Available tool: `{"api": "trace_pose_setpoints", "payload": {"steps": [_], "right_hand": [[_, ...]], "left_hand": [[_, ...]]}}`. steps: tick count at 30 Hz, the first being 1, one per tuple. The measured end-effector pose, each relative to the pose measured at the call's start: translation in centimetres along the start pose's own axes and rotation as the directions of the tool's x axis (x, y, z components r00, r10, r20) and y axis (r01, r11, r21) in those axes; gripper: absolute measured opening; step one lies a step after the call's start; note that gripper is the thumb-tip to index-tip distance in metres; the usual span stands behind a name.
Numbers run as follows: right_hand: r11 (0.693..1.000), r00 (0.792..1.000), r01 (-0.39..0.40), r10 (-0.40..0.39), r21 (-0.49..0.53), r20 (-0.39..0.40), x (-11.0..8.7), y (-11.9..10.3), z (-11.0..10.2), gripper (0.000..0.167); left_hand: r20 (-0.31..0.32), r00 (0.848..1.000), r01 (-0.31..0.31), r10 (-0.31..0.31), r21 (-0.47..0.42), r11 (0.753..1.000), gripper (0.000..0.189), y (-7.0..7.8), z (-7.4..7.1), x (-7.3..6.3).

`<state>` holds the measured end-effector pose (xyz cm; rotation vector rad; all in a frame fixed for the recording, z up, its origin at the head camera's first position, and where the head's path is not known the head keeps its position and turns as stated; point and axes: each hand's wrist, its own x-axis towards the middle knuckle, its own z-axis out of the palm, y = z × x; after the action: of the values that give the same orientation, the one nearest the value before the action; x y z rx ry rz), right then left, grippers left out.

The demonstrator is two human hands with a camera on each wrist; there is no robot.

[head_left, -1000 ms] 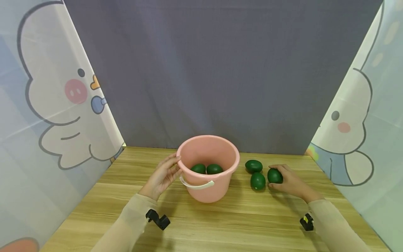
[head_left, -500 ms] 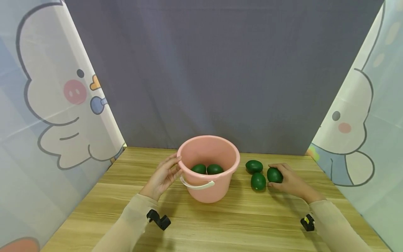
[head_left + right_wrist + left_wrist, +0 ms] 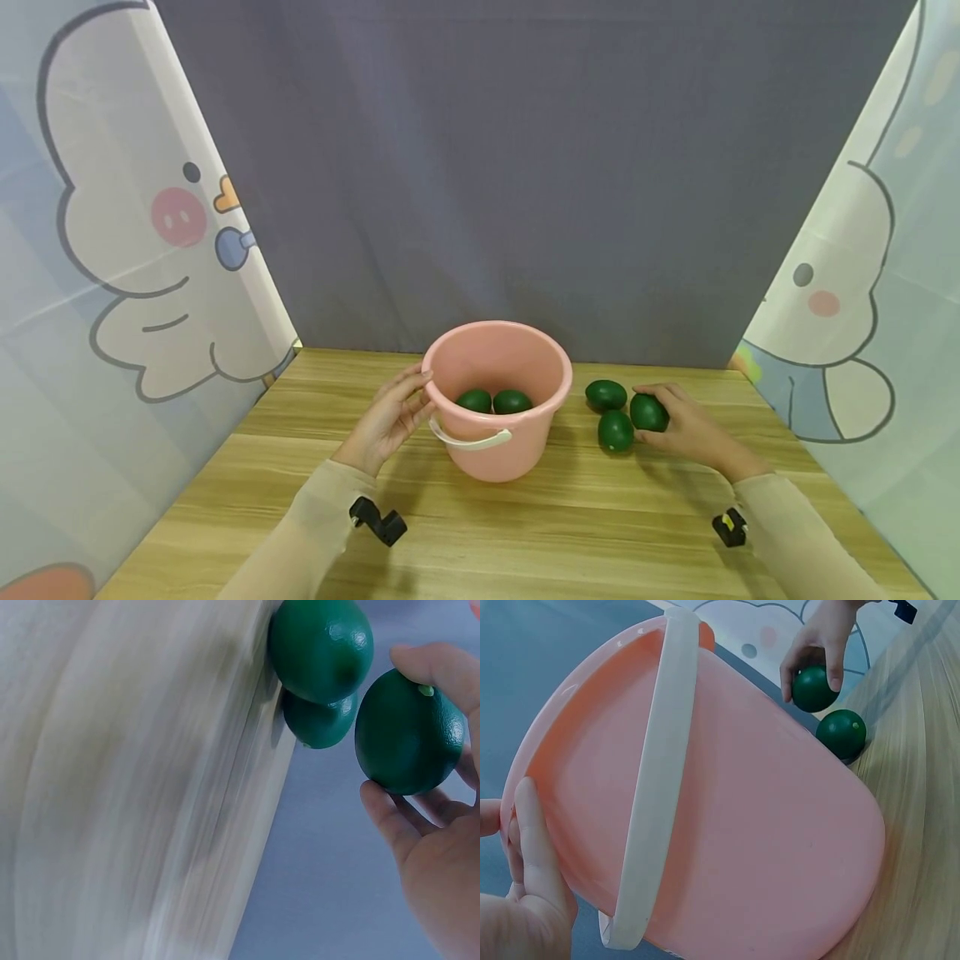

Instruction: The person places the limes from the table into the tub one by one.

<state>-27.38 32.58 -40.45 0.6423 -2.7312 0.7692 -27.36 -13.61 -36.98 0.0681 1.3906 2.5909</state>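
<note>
A pink bucket [image 3: 498, 446] with a white handle [image 3: 472, 442] stands upright on the table; two dark green oval fruits [image 3: 512, 402] lie inside. My left hand [image 3: 390, 421] holds the bucket's rim at its left side, fingers at the edge in the left wrist view. To the right, my right hand [image 3: 686, 429] pinches another dark green oval fruit [image 3: 409, 735] between thumb and fingertips. In the right wrist view this fruit shows clear of the wooden surface, a small pale nub near the thumb. Two more green fruits [image 3: 605, 396] [image 3: 616, 431] lie close together between bucket and right hand.
The wooden table [image 3: 525, 542] runs back to a dark grey curtain [image 3: 480, 183]. Printed cartoon cloths [image 3: 135, 250] hang along both sides. Black camera mounts [image 3: 377, 521] sit at both wrists.
My right hand has shifted slightly left and up with its fruit, nearer the two loose ones. The left hand and the bucket have stayed in place.
</note>
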Motion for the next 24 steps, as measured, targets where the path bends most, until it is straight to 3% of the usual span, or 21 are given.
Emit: {"api": "trace_pose_setpoints", "payload": {"steps": [24], "right_hand": [[0.994,0.994,0.1,-0.103,-0.053,-0.046,0.5,-1.3,0.0,0.066]], "left_hand": [[-0.01,1.0,0.003,-0.003,-0.025,1.0,0.038,0.2,0.1,-0.2]]}}
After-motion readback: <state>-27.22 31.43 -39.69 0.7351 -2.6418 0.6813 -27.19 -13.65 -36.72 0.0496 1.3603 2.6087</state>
